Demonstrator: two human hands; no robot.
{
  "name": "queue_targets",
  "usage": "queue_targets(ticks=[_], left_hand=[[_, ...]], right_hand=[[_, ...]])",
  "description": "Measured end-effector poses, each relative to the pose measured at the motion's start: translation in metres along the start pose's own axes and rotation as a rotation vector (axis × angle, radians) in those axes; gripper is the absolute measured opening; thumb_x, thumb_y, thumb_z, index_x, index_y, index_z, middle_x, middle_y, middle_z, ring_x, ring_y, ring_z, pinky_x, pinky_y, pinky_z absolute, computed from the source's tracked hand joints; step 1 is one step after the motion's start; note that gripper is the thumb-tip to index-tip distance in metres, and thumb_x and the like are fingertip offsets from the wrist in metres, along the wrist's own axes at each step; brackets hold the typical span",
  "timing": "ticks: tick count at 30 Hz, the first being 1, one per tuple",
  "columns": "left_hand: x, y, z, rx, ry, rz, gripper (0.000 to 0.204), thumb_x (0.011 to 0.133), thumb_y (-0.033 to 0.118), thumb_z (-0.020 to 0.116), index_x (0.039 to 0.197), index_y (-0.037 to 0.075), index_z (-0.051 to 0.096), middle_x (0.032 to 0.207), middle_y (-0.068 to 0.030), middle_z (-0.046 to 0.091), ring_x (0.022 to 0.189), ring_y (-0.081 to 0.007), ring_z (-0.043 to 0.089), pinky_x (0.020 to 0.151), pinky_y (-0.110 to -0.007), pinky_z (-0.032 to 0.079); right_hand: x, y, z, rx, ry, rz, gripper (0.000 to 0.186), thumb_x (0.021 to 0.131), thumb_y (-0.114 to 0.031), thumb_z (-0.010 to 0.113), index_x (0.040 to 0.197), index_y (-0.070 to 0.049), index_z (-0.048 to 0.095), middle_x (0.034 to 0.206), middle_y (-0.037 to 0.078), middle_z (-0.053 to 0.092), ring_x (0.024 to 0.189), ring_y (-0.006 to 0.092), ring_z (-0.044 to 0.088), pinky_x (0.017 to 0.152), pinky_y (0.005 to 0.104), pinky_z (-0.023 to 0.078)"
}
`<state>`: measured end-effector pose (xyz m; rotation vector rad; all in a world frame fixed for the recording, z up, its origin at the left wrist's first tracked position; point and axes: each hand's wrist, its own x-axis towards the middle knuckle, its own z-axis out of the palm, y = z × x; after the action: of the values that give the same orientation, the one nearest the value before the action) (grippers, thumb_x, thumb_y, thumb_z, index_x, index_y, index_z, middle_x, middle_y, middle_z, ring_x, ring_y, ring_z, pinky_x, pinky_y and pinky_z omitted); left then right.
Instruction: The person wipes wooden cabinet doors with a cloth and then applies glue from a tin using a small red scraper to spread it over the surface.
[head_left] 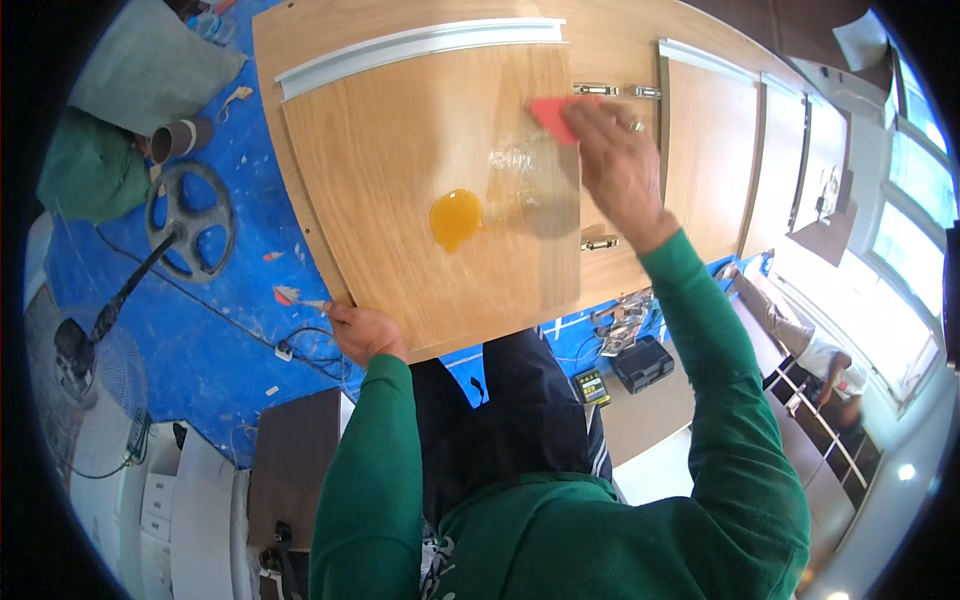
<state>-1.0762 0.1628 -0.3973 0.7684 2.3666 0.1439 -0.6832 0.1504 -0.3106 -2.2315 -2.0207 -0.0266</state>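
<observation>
A wooden cabinet door (400,180) with a pale metal strip along its far edge lies flat before me. My right hand (622,165) is closed on a flat red spreader (553,117), held at the door's upper right part. Wet, shiny streaks show on the wood below it. An amber puddle of liquid (456,219) sits near the door's middle. At the near left corner, my left hand (370,332) grips the door's edge. A small brush-like tool (288,297) shows beside its fingers; I cannot tell whether the hand holds it.
More wooden panels (710,150) and metal hinges (598,90) extend right. Blue sheeting (225,350) covers the floor, with a black cable (215,300) and a pedestal fan (100,385) at left. A black case (641,363) stands near my legs. Another person (825,365) is far right.
</observation>
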Motion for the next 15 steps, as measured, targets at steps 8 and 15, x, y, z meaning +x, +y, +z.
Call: queue_targets(ticks=[8, 15], left_hand=[[-0.006, 0.013, -0.002, -0.041, -0.027, -0.039, 0.073, 0.115, 0.051, 0.03, 0.148, -0.004, 0.064, 0.15, -0.0305, 0.065, 0.137, -0.0493, 0.061, 0.118, -0.051, 0.047], [0.003, -0.002, 0.002, -0.029, 0.019, -0.015, 0.071, 0.117, 0.05, 0.032, 0.142, -0.006, 0.067, 0.145, -0.0325, 0.067, 0.132, -0.0532, 0.061, 0.114, -0.052, 0.049]], right_hand=[[0.008, -0.013, 0.0, 0.077, 0.017, 0.027, 0.038, 0.086, -0.001, 0.069, 0.124, -0.005, 0.077, 0.124, 0.011, 0.078, 0.112, 0.0333, 0.072, 0.094, 0.0456, 0.057], [-0.079, -0.095, -0.029, 0.193, -0.254, 0.041, 0.048, 0.084, -0.002, 0.069, 0.132, -0.003, 0.073, 0.132, 0.01, 0.072, 0.12, 0.0324, 0.067, 0.092, 0.0452, 0.056]])
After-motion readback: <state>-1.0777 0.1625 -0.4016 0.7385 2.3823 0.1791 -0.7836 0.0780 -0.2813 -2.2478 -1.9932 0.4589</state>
